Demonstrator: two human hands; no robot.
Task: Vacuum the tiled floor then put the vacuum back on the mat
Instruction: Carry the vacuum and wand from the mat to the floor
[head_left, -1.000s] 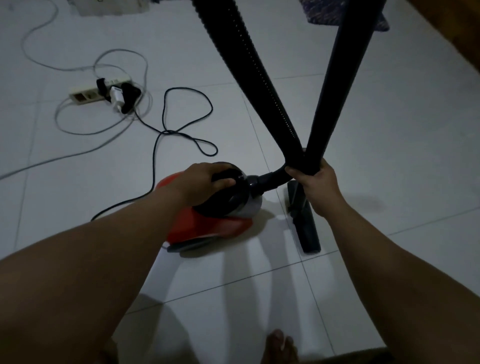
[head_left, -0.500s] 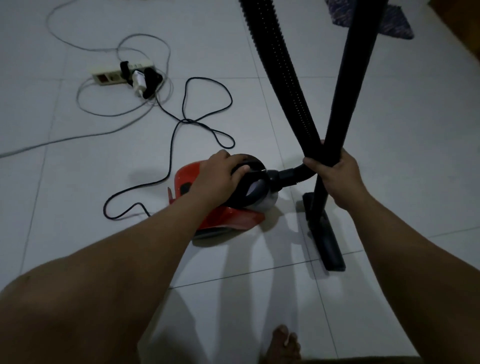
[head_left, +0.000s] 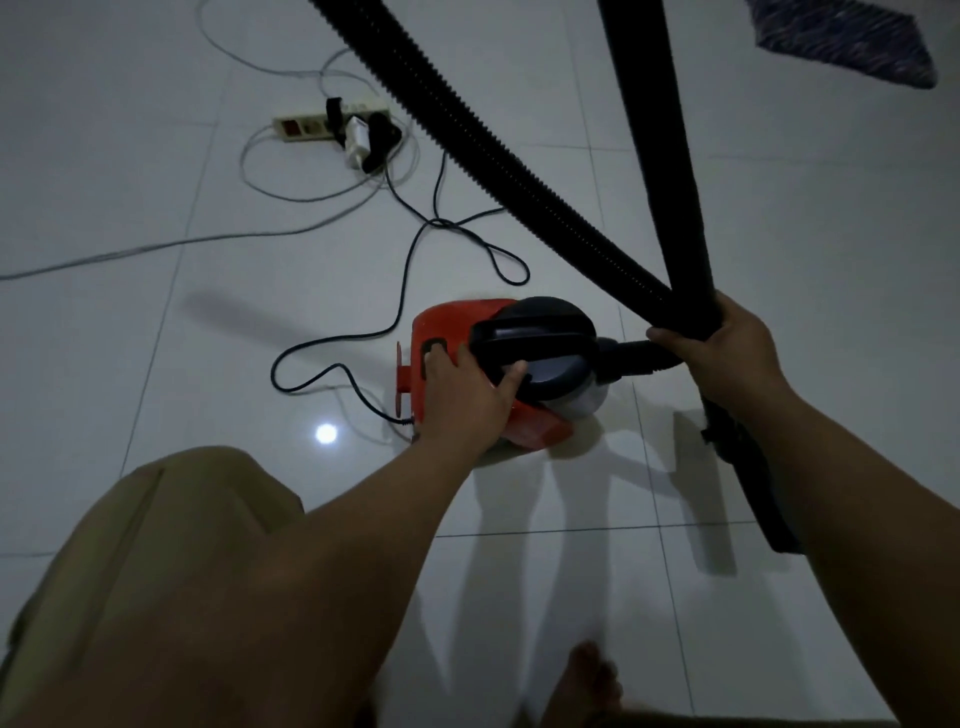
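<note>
Landmark: the red vacuum body (head_left: 457, 332) sits on the pale tiled floor (head_left: 156, 156), near the middle of the view; every place below is given from it.
Grey cable (head_left: 156, 244): far left of the vacuum body, running along the tiles toward the power strip.
Power strip (head_left: 311, 124): beyond and left of the vacuum body, flat on the tiles, with a white adapter (head_left: 357, 136) and a dark plug in its sockets.
Knee (head_left: 171, 525): nearer the camera and left of the vacuum body, bent, covered by tan fabric.
Black cord (head_left: 395, 322): leaves the rear of the vacuum body at its left, loops over the tiles and runs up toward the power strip.
Left hand (head_left: 467, 395): on the near side of the vacuum body, fingers spread and fairly straight across the red casing by a dark button, thumb lying against the black carry handle (head_left: 535, 332); it presses rather than grasps.
Ribbed hose (head_left: 467, 119): joins the right end of the vacuum body and climbs left and away, out of the top edge.
Rigid tube (head_left: 660, 156): right of the vacuum body, crossing the hose low down and rising out of the top edge.
Right hand (head_left: 727, 348): just right of the vacuum body, fingers wrapped round the tube and hose together where they cross.
Floor nozzle (head_left: 748, 478): right of and nearer than the vacuum body, flat on the tiles, partly behind the right forearm.
Bare foot (head_left: 592, 680): nearer the camera than the vacuum body, at the bottom edge.
Mat (head_left: 841, 41): far beyond and right of the vacuum body, dark patterned, well apart from it.
</note>
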